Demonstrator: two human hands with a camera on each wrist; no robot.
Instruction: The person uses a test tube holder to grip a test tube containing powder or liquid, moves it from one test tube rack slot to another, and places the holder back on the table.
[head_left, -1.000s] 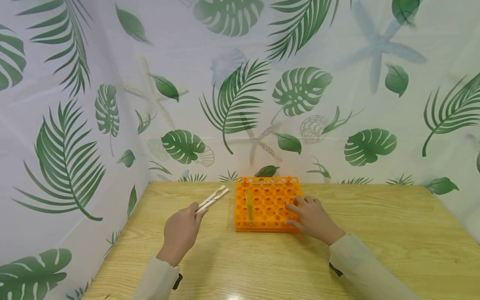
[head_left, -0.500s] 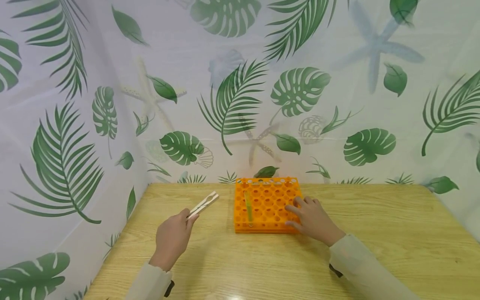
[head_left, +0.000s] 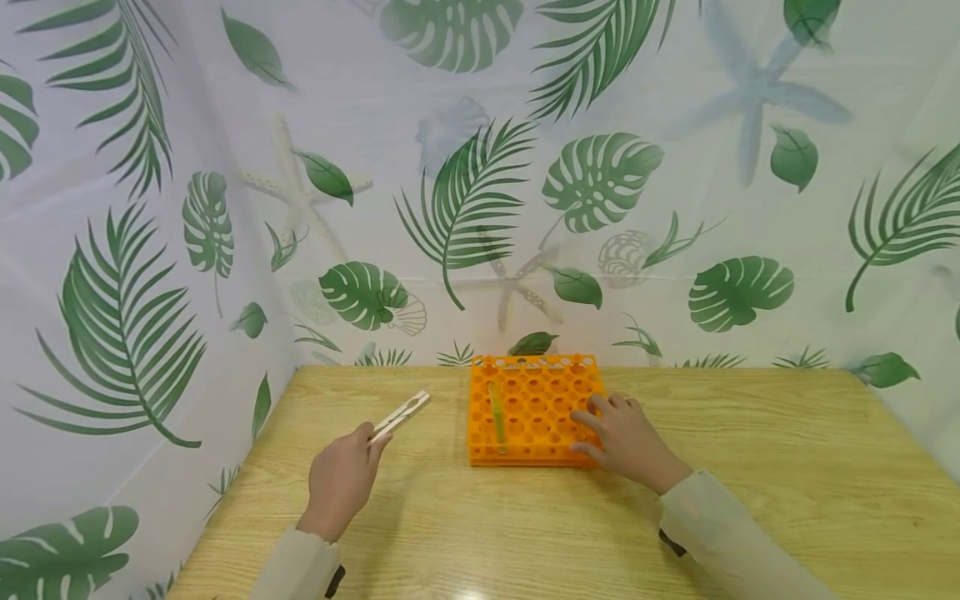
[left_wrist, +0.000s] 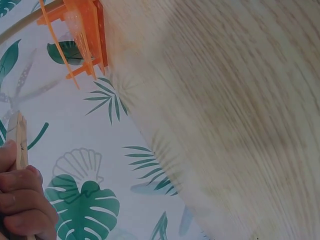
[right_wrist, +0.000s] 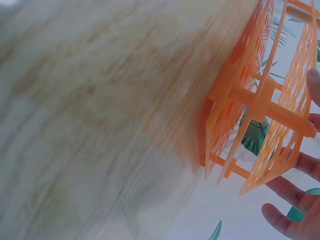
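Observation:
In the head view my left hand [head_left: 342, 481] grips a wooden test tube holder [head_left: 401, 417], its far end pointing up and right over the table. The left wrist view shows curled fingers around the pale wood of the holder [left_wrist: 18, 137]. An orange test tube rack [head_left: 536, 457] stands to the right of it. A tube with yellow-green contents [head_left: 498, 419] leans in the rack's left part. My right hand [head_left: 628, 439] rests on the rack's right end with fingers spread. In the right wrist view, fingers [right_wrist: 297, 192] touch the tiered rack [right_wrist: 260, 107] at its corner.
The wooden table [head_left: 495, 533] has its back edge against a white leaf-printed sheet [head_left: 637, 83]. Another side of the printed sheet [head_left: 90, 275] rises along the table's left edge. The rack sits close to the back sheet.
My left hand has drawn back left and toward me with the test tube holder. The holder's jaws have come closer together. My right hand and the rack have stayed in place.

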